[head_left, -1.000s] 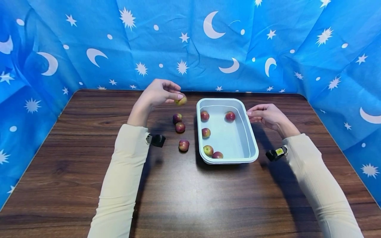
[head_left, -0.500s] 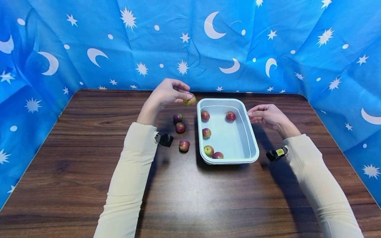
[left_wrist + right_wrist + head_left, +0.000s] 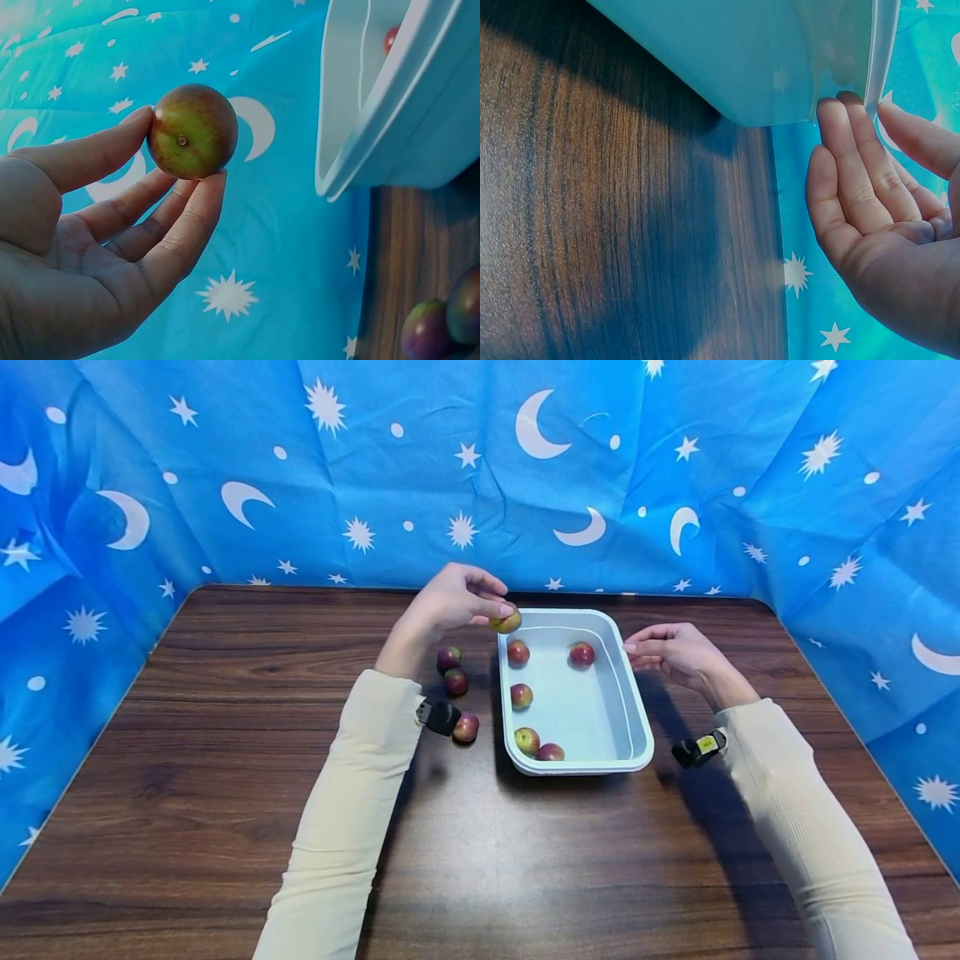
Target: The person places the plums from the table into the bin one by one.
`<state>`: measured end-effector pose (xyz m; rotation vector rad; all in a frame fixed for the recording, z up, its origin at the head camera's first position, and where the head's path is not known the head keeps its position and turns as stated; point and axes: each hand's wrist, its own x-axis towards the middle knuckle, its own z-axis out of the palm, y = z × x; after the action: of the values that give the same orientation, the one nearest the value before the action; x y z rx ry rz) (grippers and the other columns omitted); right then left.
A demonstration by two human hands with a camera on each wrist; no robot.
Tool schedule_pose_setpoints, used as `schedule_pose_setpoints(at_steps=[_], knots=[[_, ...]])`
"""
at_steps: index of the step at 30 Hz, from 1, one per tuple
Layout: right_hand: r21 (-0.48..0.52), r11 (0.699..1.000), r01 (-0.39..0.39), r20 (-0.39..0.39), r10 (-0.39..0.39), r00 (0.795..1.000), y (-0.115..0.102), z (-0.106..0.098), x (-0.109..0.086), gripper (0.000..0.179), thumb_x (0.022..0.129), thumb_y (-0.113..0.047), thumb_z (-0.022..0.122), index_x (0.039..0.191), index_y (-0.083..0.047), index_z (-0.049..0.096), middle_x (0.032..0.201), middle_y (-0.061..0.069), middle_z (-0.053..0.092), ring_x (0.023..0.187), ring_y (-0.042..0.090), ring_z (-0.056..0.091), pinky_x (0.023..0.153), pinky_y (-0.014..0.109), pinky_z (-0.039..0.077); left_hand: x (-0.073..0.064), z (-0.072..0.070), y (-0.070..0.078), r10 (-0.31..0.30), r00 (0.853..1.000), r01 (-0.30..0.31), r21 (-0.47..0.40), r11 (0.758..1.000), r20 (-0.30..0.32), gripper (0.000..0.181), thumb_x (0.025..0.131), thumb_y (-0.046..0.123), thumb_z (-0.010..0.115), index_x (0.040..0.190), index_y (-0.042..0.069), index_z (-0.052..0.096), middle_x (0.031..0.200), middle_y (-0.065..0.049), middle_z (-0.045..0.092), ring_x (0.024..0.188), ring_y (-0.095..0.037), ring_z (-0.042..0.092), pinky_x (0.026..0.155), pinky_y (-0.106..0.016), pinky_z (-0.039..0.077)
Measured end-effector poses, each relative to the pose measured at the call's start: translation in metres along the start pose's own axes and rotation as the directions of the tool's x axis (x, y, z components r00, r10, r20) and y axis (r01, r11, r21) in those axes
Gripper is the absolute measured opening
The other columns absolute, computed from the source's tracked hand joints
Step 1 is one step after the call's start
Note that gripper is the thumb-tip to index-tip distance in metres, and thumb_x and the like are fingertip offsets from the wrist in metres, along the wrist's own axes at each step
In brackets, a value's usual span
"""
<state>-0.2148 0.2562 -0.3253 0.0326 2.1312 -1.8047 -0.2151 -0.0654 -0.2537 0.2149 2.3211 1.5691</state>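
Observation:
My left hand (image 3: 459, 597) pinches a yellow-green and red plum (image 3: 193, 135) between thumb and fingertips. In the head view this plum is in the air at the far left corner of a white plastic tub (image 3: 637, 710). My right hand (image 3: 673, 653) holds the tub's right rim. Its thumb is at the rim and its fingertips (image 3: 834, 112) are against the wall below. Inside the tub lie several plums, among them a red one (image 3: 581, 653) at the back right and a yellow-green one (image 3: 527, 741) at the front left.
Left of the tub, on the dark wooden table (image 3: 187, 752), are three loose plums: a dark one (image 3: 448, 659), a red one (image 3: 456, 682) touching it, and a nearer one (image 3: 467, 727) partly behind the left wrist camera. A blue patterned cloth (image 3: 450, 468) hangs behind.
My left hand has moved right with the plum, from above the table left of the tub to the tub's far left corner. My right hand has stayed at the rim.

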Motion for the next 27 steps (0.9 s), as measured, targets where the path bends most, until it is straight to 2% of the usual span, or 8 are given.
schedule_pose_setpoints(at_steps=[6,15,20,27], knots=[[0.006,1.000,-0.001,0.002,0.001,1.000,0.000,0.000,0.000,0.008,0.088,-0.004,0.060,0.087,-0.003,0.068,0.077,0.007,0.067,0.069,0.018,0.066,0.069,0.030,0.054,0.005,0.012,-0.001,-0.026,1.000,0.026,-0.020,0.999,0.004,0.030,0.083,0.014,0.069,0.109,0.003,0.060,0.101,-0.009,0.058,0.091,-0.019,0.056,0.078,-0.027,0.050],[0.019,1.000,0.006,0.001,-0.006,1.000,0.001,0.000,0.000,0.010,0.088,-0.003,0.059,0.086,-0.004,0.068,0.076,0.007,0.067,0.069,0.018,0.066,0.072,0.034,0.053,0.009,0.022,-0.003,-0.003,1.000,0.003,0.019,1.000,0.025,0.029,0.083,0.017,0.068,0.107,0.003,0.060,0.101,-0.009,0.056,0.091,-0.021,0.054,0.082,-0.031,0.050],[0.010,1.000,0.003,-0.002,-0.003,1.000,0.000,0.000,-0.001,0.007,0.087,-0.006,0.061,0.087,-0.004,0.068,0.077,0.007,0.067,0.069,0.018,0.066,0.073,0.034,0.052,0.010,0.026,-0.001,-0.004,0.999,0.004,0.012,1.000,0.034,0.029,0.083,0.016,0.068,0.107,0.002,0.060,0.102,-0.010,0.055,0.092,-0.022,0.054,0.085,-0.034,0.048],[0.007,1.000,0.003,-0.003,-0.003,1.000,0.000,0.000,0.000,0.008,0.087,-0.005,0.060,0.087,-0.004,0.068,0.077,0.007,0.067,0.069,0.018,0.066,0.074,0.035,0.053,0.013,0.029,0.000,-0.005,0.999,0.005,-0.014,1.000,0.049,0.031,0.084,0.013,0.067,0.109,-0.002,0.059,0.099,-0.011,0.056,0.093,-0.025,0.058,0.077,-0.028,0.051]])
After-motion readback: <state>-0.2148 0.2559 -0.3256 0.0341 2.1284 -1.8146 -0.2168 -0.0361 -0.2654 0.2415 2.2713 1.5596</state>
